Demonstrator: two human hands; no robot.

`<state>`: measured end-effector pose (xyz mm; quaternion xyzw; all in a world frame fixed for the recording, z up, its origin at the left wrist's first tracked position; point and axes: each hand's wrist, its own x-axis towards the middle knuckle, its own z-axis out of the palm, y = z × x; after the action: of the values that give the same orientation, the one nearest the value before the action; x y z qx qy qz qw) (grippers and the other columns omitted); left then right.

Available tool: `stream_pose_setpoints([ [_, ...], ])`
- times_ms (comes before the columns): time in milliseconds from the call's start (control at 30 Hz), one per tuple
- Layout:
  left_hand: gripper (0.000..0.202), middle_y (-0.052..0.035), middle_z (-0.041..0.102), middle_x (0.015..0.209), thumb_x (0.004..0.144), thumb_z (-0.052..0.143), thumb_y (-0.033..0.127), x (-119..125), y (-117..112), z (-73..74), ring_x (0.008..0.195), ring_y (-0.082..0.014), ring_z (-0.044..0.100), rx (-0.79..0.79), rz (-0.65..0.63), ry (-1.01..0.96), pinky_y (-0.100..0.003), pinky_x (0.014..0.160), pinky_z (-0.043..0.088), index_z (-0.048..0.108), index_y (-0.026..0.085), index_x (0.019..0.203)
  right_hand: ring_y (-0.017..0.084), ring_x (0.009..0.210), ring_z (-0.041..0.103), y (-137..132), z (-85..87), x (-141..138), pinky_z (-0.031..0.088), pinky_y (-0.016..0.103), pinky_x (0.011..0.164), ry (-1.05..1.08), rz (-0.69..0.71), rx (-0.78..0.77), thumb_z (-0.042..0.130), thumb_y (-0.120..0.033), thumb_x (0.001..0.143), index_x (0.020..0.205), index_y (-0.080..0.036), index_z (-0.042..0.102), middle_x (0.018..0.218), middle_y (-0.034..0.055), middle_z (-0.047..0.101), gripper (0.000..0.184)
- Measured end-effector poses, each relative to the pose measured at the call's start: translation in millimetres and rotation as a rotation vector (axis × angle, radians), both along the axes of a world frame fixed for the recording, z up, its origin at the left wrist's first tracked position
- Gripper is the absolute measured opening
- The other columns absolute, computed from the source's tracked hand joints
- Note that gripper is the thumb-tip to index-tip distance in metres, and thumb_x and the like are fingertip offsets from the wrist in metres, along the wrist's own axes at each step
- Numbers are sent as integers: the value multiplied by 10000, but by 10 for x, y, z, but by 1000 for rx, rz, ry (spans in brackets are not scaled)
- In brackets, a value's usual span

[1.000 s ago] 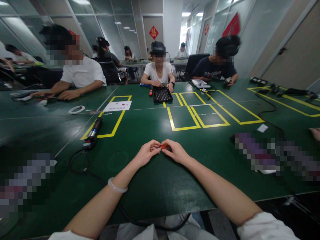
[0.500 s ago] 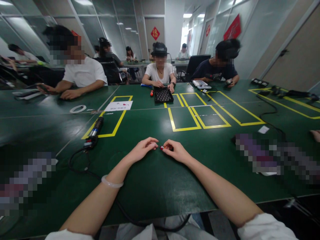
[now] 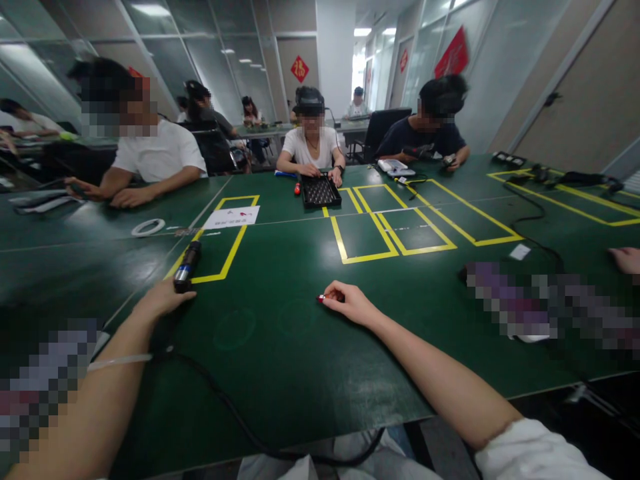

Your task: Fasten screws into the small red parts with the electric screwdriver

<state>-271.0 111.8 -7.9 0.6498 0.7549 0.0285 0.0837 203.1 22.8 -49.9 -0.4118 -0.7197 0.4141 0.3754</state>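
At the left, my left hand point(image 3: 161, 298) is around the near end of a corded electric screwdriver point(image 3: 187, 262), a black cylinder with a silver and blue band. My thumb lies to its right; my other fingers are partly hidden. My right hand point(image 3: 345, 300), resting at mid-table, pinches a small red and white piece point(image 3: 321, 299) between thumb and forefinger. The piece sticks out to the left and is too small to name.
The green table point(image 3: 280, 360) has yellow tape outlines point(image 3: 370, 259). A black cable point(image 3: 220, 393) runs to the front edge. Paper point(image 3: 231, 217) and a white ring point(image 3: 148, 228) lie farther off. Opposite, a person point(image 3: 310, 143) works at a black tray point(image 3: 321, 203). Another person's hand point(image 3: 625, 260) shows right.
My left hand has moved from beside the small piece leftward to the screwdriver and taken hold of it. My right hand stays in place with the piece. The view has turned slightly.
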Motion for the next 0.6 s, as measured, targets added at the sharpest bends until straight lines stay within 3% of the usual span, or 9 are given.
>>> stream_pose_setpoints([
  [100,532,-124,629,1001,782,598,446,-14,-55,26,924,-265,591,-113,116,111,-290,728,445,502,64,1140,110,647,512,1,-4,-1,409,226,623,3,2,-6,613,-373,832,889,-150,604,728,-7,584,230],
  [267,510,-115,650,1019,780,541,544,380,-228,60,906,-279,608,-78,66,165,-303,692,449,553,131,1078,112,654,518,4,-11,-2,412,226,620,11,6,-15,611,-358,836,902,-148,610,739,-4,592,220],
  [400,586,-187,622,1064,768,477,608,938,-440,53,913,-322,618,-44,3,154,-355,681,466,554,126,1093,113,653,525,13,-22,-7,423,227,621,11,24,-34,624,-355,827,902,-149,612,742,-1,601,219],
  [600,583,-163,570,1080,810,422,567,2042,-827,71,900,-301,612,43,-183,165,-358,685,476,480,130,1192,114,655,537,19,-45,-11,425,225,620,37,40,-33,643,-335,814,891,-144,610,730,-3,601,209],
])
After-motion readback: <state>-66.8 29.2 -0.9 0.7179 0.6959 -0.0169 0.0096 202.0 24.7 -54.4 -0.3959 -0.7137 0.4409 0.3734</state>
